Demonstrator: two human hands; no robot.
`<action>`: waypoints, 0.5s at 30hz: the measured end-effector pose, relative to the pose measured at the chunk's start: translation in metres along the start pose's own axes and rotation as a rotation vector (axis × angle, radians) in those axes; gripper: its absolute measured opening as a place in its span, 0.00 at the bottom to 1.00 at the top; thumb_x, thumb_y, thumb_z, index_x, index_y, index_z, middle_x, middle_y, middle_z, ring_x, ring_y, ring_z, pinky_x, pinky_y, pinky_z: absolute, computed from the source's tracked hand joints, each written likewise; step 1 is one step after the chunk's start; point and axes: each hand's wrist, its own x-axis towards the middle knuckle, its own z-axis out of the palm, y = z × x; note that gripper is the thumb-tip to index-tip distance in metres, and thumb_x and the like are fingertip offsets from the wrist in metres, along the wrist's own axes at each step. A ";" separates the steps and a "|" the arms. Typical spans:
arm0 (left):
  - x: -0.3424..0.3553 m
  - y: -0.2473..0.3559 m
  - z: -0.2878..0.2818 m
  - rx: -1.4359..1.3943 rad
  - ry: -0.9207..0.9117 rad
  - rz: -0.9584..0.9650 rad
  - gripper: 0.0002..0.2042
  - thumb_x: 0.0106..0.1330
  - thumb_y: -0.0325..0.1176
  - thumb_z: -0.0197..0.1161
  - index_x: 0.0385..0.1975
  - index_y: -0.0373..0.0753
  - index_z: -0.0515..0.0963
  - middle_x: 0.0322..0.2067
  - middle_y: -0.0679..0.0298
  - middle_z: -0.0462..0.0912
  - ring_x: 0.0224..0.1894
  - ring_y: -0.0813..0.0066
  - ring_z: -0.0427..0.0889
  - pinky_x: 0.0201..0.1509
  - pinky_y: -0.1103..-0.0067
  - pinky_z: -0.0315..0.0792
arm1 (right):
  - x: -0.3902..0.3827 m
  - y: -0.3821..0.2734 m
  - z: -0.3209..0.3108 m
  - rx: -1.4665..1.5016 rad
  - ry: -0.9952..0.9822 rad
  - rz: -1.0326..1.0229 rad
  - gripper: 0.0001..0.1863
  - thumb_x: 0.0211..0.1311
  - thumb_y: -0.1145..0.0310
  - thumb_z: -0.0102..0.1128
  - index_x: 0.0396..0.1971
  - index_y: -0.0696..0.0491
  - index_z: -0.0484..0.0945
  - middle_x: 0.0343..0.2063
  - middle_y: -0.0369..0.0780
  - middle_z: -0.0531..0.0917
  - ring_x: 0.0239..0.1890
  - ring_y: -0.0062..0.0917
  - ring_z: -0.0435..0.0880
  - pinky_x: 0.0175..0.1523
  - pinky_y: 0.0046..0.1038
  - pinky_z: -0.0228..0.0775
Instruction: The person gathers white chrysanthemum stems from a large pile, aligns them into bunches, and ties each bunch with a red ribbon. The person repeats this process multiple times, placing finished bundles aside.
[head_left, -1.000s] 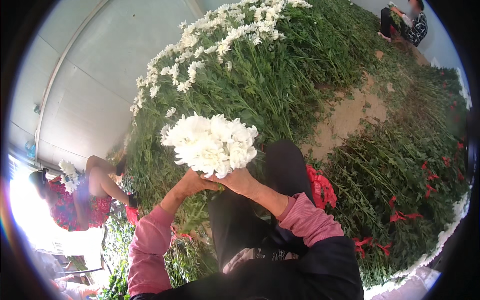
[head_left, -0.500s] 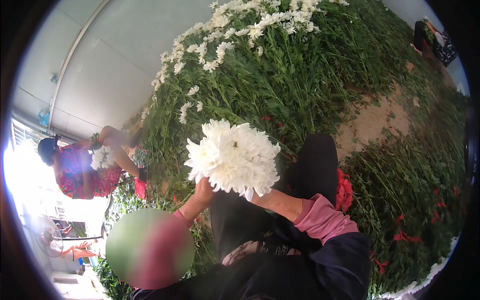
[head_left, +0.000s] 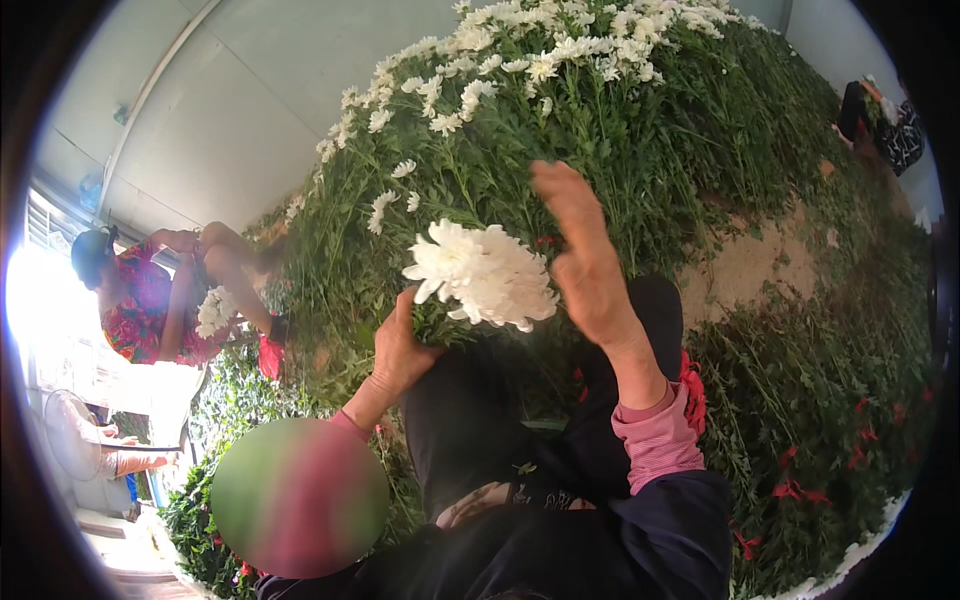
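Observation:
My left hand (head_left: 400,350) is wrapped round the stems of a bunch of white chrysanthemums (head_left: 480,270), held upright above my black-clad legs (head_left: 450,420); the stems are mostly hidden under the heads. My right hand (head_left: 585,260) is raised just right of the blooms, fingers stretched out, a little blurred, holding nothing that I can see. Beyond it lies a large pile of long leafy stems (head_left: 650,130) with white flower heads along its top edge. A red bundle (head_left: 693,395) sits beside my right knee.
A co-worker (head_left: 140,320) in a floral top sits at the left with white flowers; another person (head_left: 895,135) is at the upper right. More stems with red ties (head_left: 800,480) lie at the right, beside bare dirt (head_left: 745,265). A fan (head_left: 70,440) stands lower left; a pale wall (head_left: 220,110) rises behind.
My right hand has let go of the bunch and moved up and right, fingers extended. My left hand still grips it. The bunch now shows more from the side. The view has shifted slightly.

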 end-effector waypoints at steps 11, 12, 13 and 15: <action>-0.014 -0.015 -0.006 -0.127 0.077 0.172 0.35 0.44 0.28 0.76 0.57 0.38 0.72 0.42 0.56 0.83 0.44 0.52 0.84 0.49 0.67 0.77 | -0.023 0.007 0.010 0.309 0.061 0.308 0.46 0.71 0.30 0.23 0.74 0.53 0.53 0.73 0.44 0.59 0.77 0.36 0.51 0.77 0.44 0.42; -0.010 -0.013 -0.009 -0.256 0.067 0.136 0.32 0.45 0.27 0.76 0.54 0.38 0.74 0.43 0.55 0.84 0.45 0.53 0.84 0.51 0.68 0.78 | -0.034 0.016 0.009 0.273 0.104 0.415 0.48 0.71 0.29 0.19 0.76 0.53 0.49 0.75 0.43 0.56 0.77 0.35 0.51 0.77 0.43 0.41; -0.009 -0.016 -0.015 -0.260 0.039 0.158 0.27 0.47 0.25 0.75 0.50 0.36 0.75 0.44 0.54 0.84 0.49 0.55 0.85 0.54 0.69 0.77 | -0.047 0.029 0.014 0.343 0.120 0.451 0.48 0.69 0.28 0.21 0.76 0.52 0.46 0.76 0.43 0.53 0.77 0.37 0.50 0.78 0.43 0.39; -0.009 -0.024 -0.016 -0.274 0.037 0.130 0.27 0.46 0.24 0.76 0.50 0.35 0.75 0.44 0.53 0.84 0.49 0.56 0.85 0.53 0.69 0.77 | -0.048 0.020 0.032 0.336 0.020 0.392 0.52 0.66 0.25 0.27 0.76 0.52 0.45 0.76 0.43 0.51 0.78 0.37 0.47 0.78 0.44 0.38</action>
